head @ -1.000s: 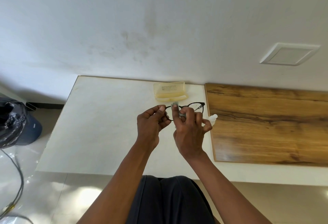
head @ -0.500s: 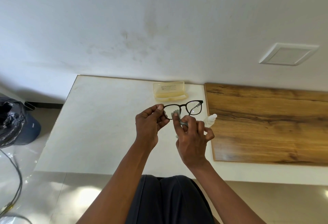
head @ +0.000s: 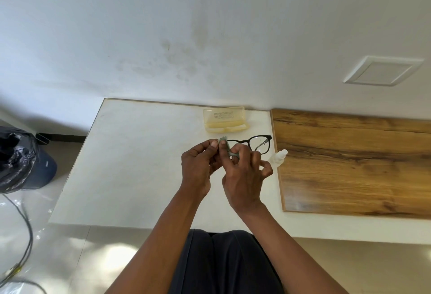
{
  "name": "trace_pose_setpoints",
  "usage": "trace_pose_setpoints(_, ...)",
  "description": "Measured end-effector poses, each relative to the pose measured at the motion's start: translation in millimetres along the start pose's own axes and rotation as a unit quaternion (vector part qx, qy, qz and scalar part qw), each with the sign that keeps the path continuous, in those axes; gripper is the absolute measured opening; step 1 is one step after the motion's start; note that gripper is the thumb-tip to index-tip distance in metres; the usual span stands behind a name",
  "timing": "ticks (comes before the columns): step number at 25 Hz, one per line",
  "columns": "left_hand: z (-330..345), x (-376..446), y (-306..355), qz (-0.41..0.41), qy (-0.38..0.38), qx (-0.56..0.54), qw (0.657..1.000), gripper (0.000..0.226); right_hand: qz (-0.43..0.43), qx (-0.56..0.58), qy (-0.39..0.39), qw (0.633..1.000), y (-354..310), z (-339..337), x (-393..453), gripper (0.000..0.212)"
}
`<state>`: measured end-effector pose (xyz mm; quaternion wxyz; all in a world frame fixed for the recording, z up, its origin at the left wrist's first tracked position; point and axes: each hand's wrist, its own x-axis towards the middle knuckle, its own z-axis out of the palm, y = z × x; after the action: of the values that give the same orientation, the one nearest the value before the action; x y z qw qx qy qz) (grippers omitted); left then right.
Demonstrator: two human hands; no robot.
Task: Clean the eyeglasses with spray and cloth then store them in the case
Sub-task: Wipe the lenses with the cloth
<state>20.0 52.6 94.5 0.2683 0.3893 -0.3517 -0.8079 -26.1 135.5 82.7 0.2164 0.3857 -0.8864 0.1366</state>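
We see the eyeglasses (head: 255,143) held up above the white table (head: 130,165), in front of the person. Their long axis runs from left to right across the view, almost parallel to the far edge of the table, with the right end a little higher. The front of the black frame faces toward the wall and slightly upward; the right lens is free and visible, and the left lens is hidden behind the fingers and the cloth.

Our left hand (head: 198,167) pinches the left end of the frame between the thumb and the curled fingers. Our right hand (head: 245,177) has its thumb and first fingers curled around a small grey-green cloth (head: 225,146), which it presses on the left lens; the other fingers are loosely bent.

The pale yellow case (head: 225,122) lies open on the table behind the glasses, close to the wall, with its long side also going left to right. There is a printed label inside the lid, but the writing is too small to read. A small white spray bottle (head: 277,158) lies just to the right of the right hand, at the edge of the wooden board (head: 361,163), with its nozzle pointing up and to the right.
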Motion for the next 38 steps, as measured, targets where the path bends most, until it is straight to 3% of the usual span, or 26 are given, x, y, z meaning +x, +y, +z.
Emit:
trace_pose_setpoints(6, -4.0, 1.8, -0.9, -0.011, 0.028, -0.01, 0.999, 0.01, -0.052, -0.036, -0.006, 0.998, 7.0, -0.8, -17.6, 0.072)
trace_pose_setpoints(17, -3.5, 1.1, 1.2, -0.008, 0.023, 0.013, 1.0, 0.011, 0.021, -0.01, 0.005, 1.0, 12.3, 0.7, 1.1, 0.073)
trace_pose_setpoints(23, -2.3, 2.2, 4.3, -0.005, 0.021, 0.012, 1.0, 0.018, -0.059, -0.034, 0.012, 0.998, 1.3, 4.5, -7.5, 0.062)
trace_pose_setpoints(27, -4.9, 4.1, 4.2, -0.008, 0.038, 0.013, 0.999, 0.009, -0.079, -0.061, 0.021, 0.995, 13.4, 8.7, -19.7, 0.058)
trace_pose_setpoints(32, -7.7, 3.4, 3.9, -0.013, 0.036, 0.034, 0.999, 0.011, -0.041, -0.071, 0.03, 0.996, 28.5, 8.1, -19.6, 0.058)
trace_pose_setpoints(34, -7.9, 3.5, 4.4, -0.014, 0.032, 0.047, 0.998, 0.011, -0.02, -0.06, 0.01, 0.998, 27.9, 3.0, -13.6, 0.068)
trace_pose_setpoints(38, -7.0, 2.7, 5.2, -0.017, 0.032, 0.048, 0.998, 0.006, 0.042, 0.021, -0.035, 0.998, 19.4, -12.7, 2.9, 0.075)
